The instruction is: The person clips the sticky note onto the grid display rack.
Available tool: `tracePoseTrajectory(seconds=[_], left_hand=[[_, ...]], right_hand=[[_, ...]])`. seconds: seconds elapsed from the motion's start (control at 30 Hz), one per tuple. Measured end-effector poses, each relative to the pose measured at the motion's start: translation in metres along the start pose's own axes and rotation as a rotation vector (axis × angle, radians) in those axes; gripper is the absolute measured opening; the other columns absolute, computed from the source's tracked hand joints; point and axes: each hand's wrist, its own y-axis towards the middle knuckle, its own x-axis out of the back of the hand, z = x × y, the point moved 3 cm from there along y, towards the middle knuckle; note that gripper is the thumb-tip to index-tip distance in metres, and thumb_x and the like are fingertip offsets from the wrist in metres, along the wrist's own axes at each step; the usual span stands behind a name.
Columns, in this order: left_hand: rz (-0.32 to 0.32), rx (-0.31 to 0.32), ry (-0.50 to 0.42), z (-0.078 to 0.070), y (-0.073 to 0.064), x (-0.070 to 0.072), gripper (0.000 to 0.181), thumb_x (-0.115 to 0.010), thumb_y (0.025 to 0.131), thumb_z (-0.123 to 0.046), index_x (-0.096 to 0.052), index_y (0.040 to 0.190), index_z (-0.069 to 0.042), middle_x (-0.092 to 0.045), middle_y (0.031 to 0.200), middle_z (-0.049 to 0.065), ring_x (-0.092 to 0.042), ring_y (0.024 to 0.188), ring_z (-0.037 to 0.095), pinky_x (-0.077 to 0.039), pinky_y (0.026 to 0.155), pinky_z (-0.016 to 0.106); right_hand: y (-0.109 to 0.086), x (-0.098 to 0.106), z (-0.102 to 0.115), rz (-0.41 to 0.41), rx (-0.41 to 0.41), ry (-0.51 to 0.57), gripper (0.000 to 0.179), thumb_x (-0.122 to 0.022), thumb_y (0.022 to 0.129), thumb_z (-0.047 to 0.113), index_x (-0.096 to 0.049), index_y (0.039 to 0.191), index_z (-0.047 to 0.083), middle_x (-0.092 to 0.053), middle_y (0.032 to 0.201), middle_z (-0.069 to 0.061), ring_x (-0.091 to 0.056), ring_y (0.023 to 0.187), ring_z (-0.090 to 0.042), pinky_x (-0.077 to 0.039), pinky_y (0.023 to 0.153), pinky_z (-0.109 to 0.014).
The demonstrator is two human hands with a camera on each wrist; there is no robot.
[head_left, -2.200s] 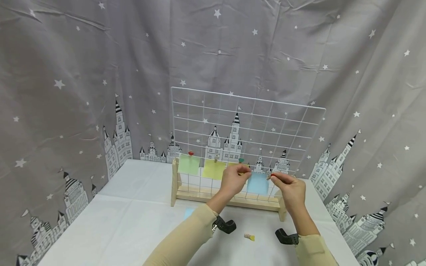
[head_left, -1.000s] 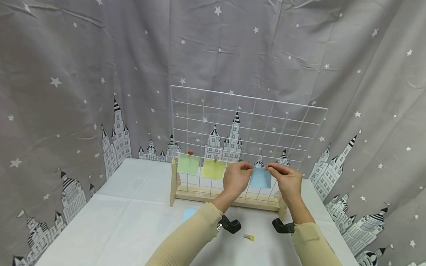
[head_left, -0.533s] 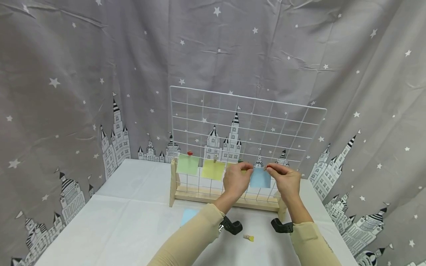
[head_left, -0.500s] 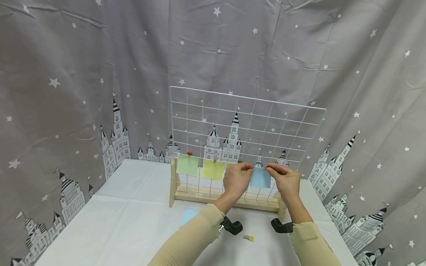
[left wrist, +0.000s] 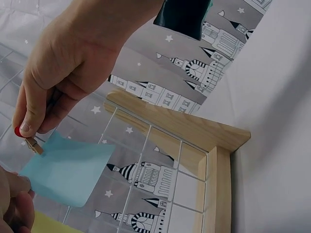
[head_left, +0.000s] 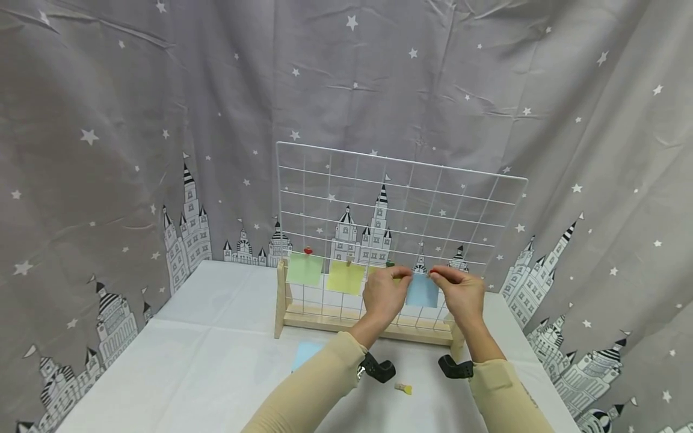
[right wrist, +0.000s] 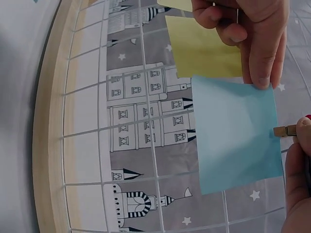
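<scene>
A blue paper square [head_left: 422,290] is held in front of the white wire grid [head_left: 400,207]. My left hand [head_left: 385,294] pinches its upper left corner between thumb and finger, also seen in the right wrist view. At the paper's top edge, my right hand [head_left: 462,294] grips a small wooden clothespin [right wrist: 285,130] with a red top. The clothespin's tip overlaps the paper's edge in both wrist views; whether it also bites a grid wire cannot be seen. Beside my left hand hangs a yellow paper square [right wrist: 206,48], partly covered by that hand in the head view.
A wooden stand [head_left: 368,325] supports the grid. A green square [head_left: 305,268] and another yellow square [head_left: 345,277] hang at left from clothespins. On the white table [head_left: 178,355] lie a yellow-topped clothespin [head_left: 403,388] and a blue square [head_left: 306,355], partly behind my left sleeve.
Over about two seconds, both hands rose slightly with the blue paper, which shifted a little right. The red-topped clothespin moved from its right side up to the top edge. The last half second shows little motion.
</scene>
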Motion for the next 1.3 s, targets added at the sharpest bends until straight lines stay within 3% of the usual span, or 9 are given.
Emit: tracePoseTrajectory(seconds=[0.1, 0.37, 0.77, 0.87, 1.03, 1.13, 1.2, 1.3], left_hand=[[-0.004, 0.002, 0.019, 0.001, 0.0, -0.001, 0.008, -0.078, 0.091, -0.031, -0.083, 0.098, -0.029, -0.08, 0.097, -0.013, -0.069, 0.074, 0.009, -0.04, 0.052, 0.024], [-0.011, 0.01, 0.032, 0.0, 0.001, -0.001, 0.008, -0.078, 0.091, -0.032, -0.083, 0.097, -0.031, -0.08, 0.098, -0.013, -0.071, 0.077, 0.011, -0.042, 0.053, 0.023], [-0.016, 0.022, 0.034, 0.0, 0.001, -0.003, 0.008, -0.078, 0.091, -0.032, -0.083, 0.097, -0.031, -0.08, 0.098, -0.013, -0.072, 0.079, 0.013, -0.043, 0.054, 0.024], [-0.013, 0.022, 0.03, 0.0, 0.001, -0.003, 0.008, -0.078, 0.092, -0.031, -0.083, 0.098, -0.03, -0.08, 0.098, -0.013, -0.072, 0.08, 0.014, -0.043, 0.054, 0.025], [-0.014, 0.027, 0.031, 0.0, 0.0, -0.004, 0.008, -0.077, 0.092, -0.03, -0.083, 0.097, -0.03, -0.08, 0.098, -0.013, -0.073, 0.081, 0.015, -0.043, 0.054, 0.025], [-0.018, 0.032, 0.034, 0.0, 0.001, -0.004, 0.008, -0.077, 0.092, -0.03, -0.083, 0.098, -0.03, -0.08, 0.098, -0.013, -0.073, 0.08, 0.016, -0.043, 0.053, 0.025], [-0.02, 0.034, 0.034, 0.0, 0.002, -0.005, 0.008, -0.077, 0.092, -0.031, -0.083, 0.098, -0.03, -0.08, 0.098, -0.013, -0.073, 0.08, 0.017, -0.043, 0.053, 0.026], [-0.016, 0.039, 0.032, 0.001, 0.003, -0.005, 0.009, -0.077, 0.092, -0.031, -0.083, 0.099, -0.029, -0.08, 0.098, -0.013, -0.073, 0.082, 0.016, -0.044, 0.054, 0.026]], right_hand=[[0.0, -0.002, 0.001, -0.005, 0.042, -0.049, 0.016, -0.083, 0.085, 0.002, -0.081, 0.1, -0.002, -0.078, 0.099, -0.021, -0.068, 0.076, 0.007, -0.054, 0.069, -0.011], [-0.002, -0.006, 0.003, -0.033, 0.11, -0.119, 0.013, -0.083, 0.084, 0.002, -0.082, 0.097, 0.002, -0.079, 0.097, -0.019, -0.065, 0.073, 0.009, -0.051, 0.063, -0.009], [-0.008, -0.011, 0.005, -0.096, 0.061, -0.266, 0.012, -0.084, 0.087, 0.014, -0.084, 0.099, 0.013, -0.081, 0.097, -0.009, -0.062, 0.071, 0.014, -0.047, 0.06, -0.008], [-0.01, -0.012, 0.007, -0.124, 0.107, -0.313, 0.011, -0.083, 0.087, 0.014, -0.084, 0.098, 0.013, -0.081, 0.094, -0.008, -0.068, 0.074, 0.005, -0.046, 0.06, -0.006], [-0.011, -0.014, 0.009, -0.151, 0.173, -0.372, 0.01, -0.082, 0.088, 0.012, -0.084, 0.099, 0.011, -0.081, 0.093, -0.007, -0.077, 0.081, -0.021, -0.041, 0.06, -0.001], [-0.01, -0.014, 0.009, -0.152, 0.197, -0.4, 0.011, -0.081, 0.089, 0.012, -0.083, 0.1, 0.011, -0.081, 0.094, -0.007, -0.078, 0.083, -0.027, -0.041, 0.061, -0.002], [-0.01, -0.014, 0.01, -0.152, 0.206, -0.42, 0.012, -0.081, 0.09, 0.013, -0.083, 0.101, 0.012, -0.081, 0.094, -0.007, -0.078, 0.082, -0.027, -0.044, 0.063, -0.007], [-0.009, -0.014, 0.011, -0.154, 0.206, -0.454, 0.014, -0.08, 0.091, 0.015, -0.083, 0.104, 0.014, -0.081, 0.094, -0.007, -0.078, 0.081, -0.027, -0.051, 0.066, -0.025]])
